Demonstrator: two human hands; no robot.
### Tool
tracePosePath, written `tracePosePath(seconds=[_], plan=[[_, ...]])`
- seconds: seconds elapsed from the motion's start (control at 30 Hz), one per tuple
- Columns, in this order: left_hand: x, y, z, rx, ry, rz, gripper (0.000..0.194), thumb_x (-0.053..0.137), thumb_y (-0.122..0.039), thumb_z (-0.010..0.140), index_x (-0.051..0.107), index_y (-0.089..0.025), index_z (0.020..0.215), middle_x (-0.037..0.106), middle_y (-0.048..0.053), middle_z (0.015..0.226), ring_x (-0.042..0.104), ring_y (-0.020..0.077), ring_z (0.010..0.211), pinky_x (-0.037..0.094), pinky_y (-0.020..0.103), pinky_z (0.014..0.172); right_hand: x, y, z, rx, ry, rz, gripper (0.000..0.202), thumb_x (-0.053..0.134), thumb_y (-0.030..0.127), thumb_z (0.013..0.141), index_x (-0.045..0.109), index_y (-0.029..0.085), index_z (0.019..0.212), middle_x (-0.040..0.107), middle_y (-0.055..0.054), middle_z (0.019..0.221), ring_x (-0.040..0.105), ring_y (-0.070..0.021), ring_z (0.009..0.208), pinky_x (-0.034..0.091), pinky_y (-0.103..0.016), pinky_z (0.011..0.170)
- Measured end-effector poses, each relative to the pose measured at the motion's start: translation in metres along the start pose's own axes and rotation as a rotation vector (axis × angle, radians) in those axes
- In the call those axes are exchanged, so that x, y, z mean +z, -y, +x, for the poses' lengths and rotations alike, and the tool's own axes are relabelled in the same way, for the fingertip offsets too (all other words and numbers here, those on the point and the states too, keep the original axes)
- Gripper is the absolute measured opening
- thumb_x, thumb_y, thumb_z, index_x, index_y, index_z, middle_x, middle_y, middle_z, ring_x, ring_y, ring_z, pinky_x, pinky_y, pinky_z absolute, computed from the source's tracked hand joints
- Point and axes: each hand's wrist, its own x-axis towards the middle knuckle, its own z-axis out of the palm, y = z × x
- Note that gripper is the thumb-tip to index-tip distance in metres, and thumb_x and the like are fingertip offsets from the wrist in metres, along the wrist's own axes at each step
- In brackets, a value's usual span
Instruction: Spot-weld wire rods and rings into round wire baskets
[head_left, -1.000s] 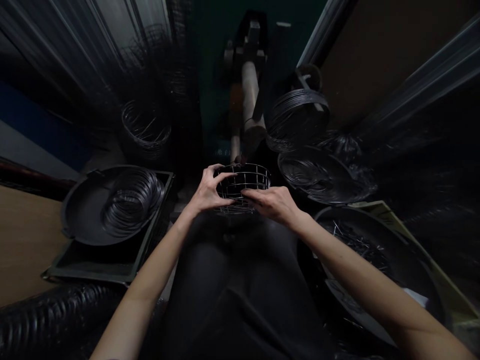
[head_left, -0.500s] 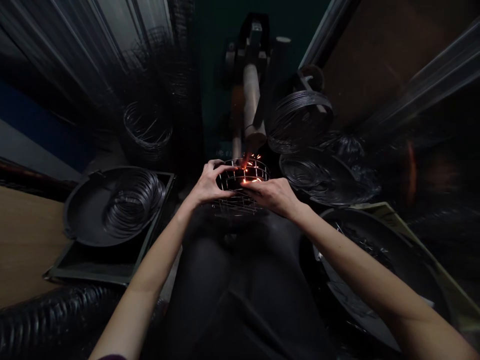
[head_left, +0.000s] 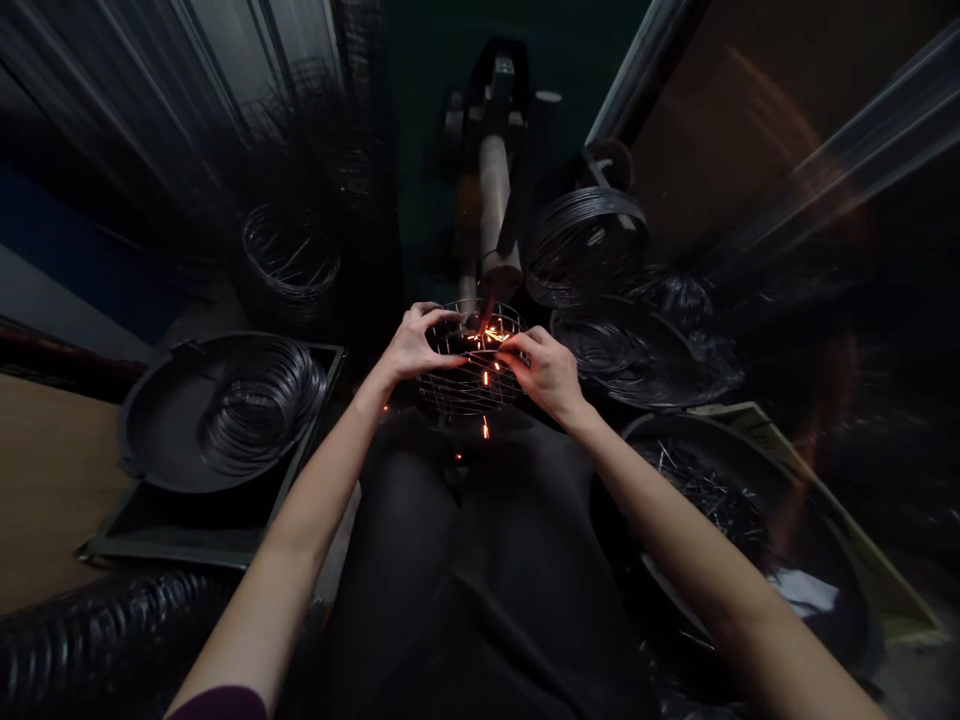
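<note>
A round wire basket (head_left: 461,390) is held between my two hands, under the tip of a machine arm (head_left: 496,200). My left hand (head_left: 421,342) grips its left side, thumb and fingers round the wires. At the right side of the rim, my right hand (head_left: 541,368) is closed in a pinch; its fingertips touch the wirework near the glowing spot. Orange sparks (head_left: 491,334) spray where the machine's tip meets the basket, and some fall below it. Whether the right fingers also pinch a separate small wire is too small to tell.
Wire rings lie in a black pan (head_left: 161,420) on the left. To the right are a hanging wire coil (head_left: 589,205), a pan of wire rings (head_left: 675,375) and a large pan (head_left: 832,560) with short metal pieces.
My right hand has drawn its fingers into a pinch and sits slightly higher on the basket. The basket is tilted differently, and more sparks fly and fall. The view has shifted slightly.
</note>
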Motion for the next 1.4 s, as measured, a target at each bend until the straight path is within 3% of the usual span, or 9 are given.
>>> tracePosePath(seconds=[0.27, 0.4, 0.5, 0.57, 0.77, 0.93, 1.1, 1.2, 1.4], plan=[[-0.003, 0.01, 0.028, -0.037, 0.003, -0.021, 0.069, 0.089, -0.038, 0.054, 0.067, -0.022, 0.118, 0.05, 0.009, 0.125, 0.052, 0.0294, 0.123, 0.04, 0.044, 0.112, 0.01, -0.002, 0.03, 0.15, -0.073, 0.273, 0.009, 0.07, 0.028, 0.08, 0.068, 0.02, 0.084, 0.062, -0.004, 0.088, 0.055, -0.0173, 0.079, 0.042, -0.029, 0.072], [-0.005, 0.021, 0.024, 0.021, -0.01, -0.082, 0.084, 0.088, -0.047, 0.057, 0.056, -0.023, 0.131, 0.048, 0.011, 0.135, 0.045, 0.0315, 0.131, 0.034, 0.048, 0.116, 0.007, -0.014, 0.024, 0.406, -0.123, 0.622, 0.033, 0.069, 0.049, 0.078, 0.066, 0.018, 0.086, 0.062, -0.003, 0.08, 0.054, -0.0153, 0.072, 0.045, -0.028, 0.068], [-0.001, 0.045, -0.003, -0.003, -0.014, -0.233, 0.117, 0.087, -0.058, 0.055, 0.027, -0.027, 0.15, 0.029, 0.015, 0.155, 0.029, 0.0347, 0.145, 0.025, 0.053, 0.12, -0.008, -0.027, -0.02, 0.664, -0.021, 0.982, 0.062, 0.05, 0.077, 0.079, 0.066, 0.017, 0.085, 0.061, -0.004, 0.072, 0.051, -0.0133, 0.061, 0.043, -0.026, 0.056], [0.007, 0.064, -0.025, -0.081, 0.031, -0.347, 0.131, 0.088, -0.059, 0.051, 0.013, -0.027, 0.154, 0.018, 0.019, 0.159, 0.023, 0.0372, 0.148, 0.024, 0.056, 0.119, -0.018, -0.035, -0.06, 0.729, 0.074, 0.968, 0.072, 0.039, 0.084, 0.08, 0.067, 0.018, 0.077, 0.063, -0.006, 0.071, 0.055, -0.0149, 0.061, 0.045, -0.027, 0.056], [0.036, 0.09, -0.052, -0.288, -0.092, -0.562, 0.133, 0.087, -0.059, 0.048, 0.006, -0.03, 0.149, 0.033, 0.022, 0.147, 0.036, 0.0353, 0.142, 0.037, 0.057, 0.109, -0.014, -0.043, -0.166, 0.349, 0.311, 0.38, 0.055, 0.035, 0.065, 0.092, 0.064, 0.026, 0.068, 0.069, -0.009, 0.074, 0.068, -0.028, 0.073, 0.054, -0.04, 0.066], [0.035, 0.077, -0.056, -0.296, -0.215, -0.596, 0.122, 0.087, -0.059, 0.048, 0.011, -0.035, 0.141, 0.037, 0.016, 0.141, 0.046, 0.0287, 0.135, 0.042, 0.05, 0.106, -0.008, -0.053, -0.208, 0.408, 0.51, 0.569, 0.029, 0.056, 0.053, 0.085, 0.068, 0.027, 0.084, 0.073, -0.006, 0.088, 0.071, -0.0278, 0.085, 0.059, -0.043, 0.077], [0.012, 0.05, -0.079, -0.136, -0.173, -0.486, 0.105, 0.086, -0.05, 0.053, 0.023, -0.03, 0.135, 0.042, 0.013, 0.137, 0.047, 0.0261, 0.134, 0.042, 0.047, 0.109, -0.031, -0.034, -0.171, 0.594, 0.451, 0.772, 0.039, 0.066, 0.052, 0.078, 0.069, 0.026, 0.107, 0.068, -0.003, 0.075, 0.064, -0.0203, 0.057, 0.055, -0.034, 0.052], [-0.002, 0.023, -0.089, -0.025, -0.158, -0.297, 0.087, 0.085, -0.039, 0.059, 0.037, -0.026, 0.13, 0.045, 0.011, 0.135, 0.045, 0.0263, 0.133, 0.038, 0.046, 0.114, -0.045, 0.006, -0.11, 0.476, 0.415, 0.805, 0.051, 0.071, 0.05, 0.076, 0.066, 0.023, 0.119, 0.067, -0.001, 0.075, 0.054, -0.0131, 0.051, 0.044, -0.026, 0.046], [-0.012, -0.023, -0.08, 0.11, 0.005, 0.117, 0.074, 0.085, -0.026, 0.057, 0.056, -0.029, 0.125, 0.042, 0.01, 0.136, 0.044, 0.0323, 0.127, 0.04, 0.051, 0.109, -0.036, 0.047, -0.013, 0.181, 0.584, 0.563, 0.02, 0.07, 0.034, 0.083, 0.076, 0.016, 0.089, 0.073, -0.004, 0.081, 0.065, -0.0154, 0.07, 0.048, -0.025, 0.063]])
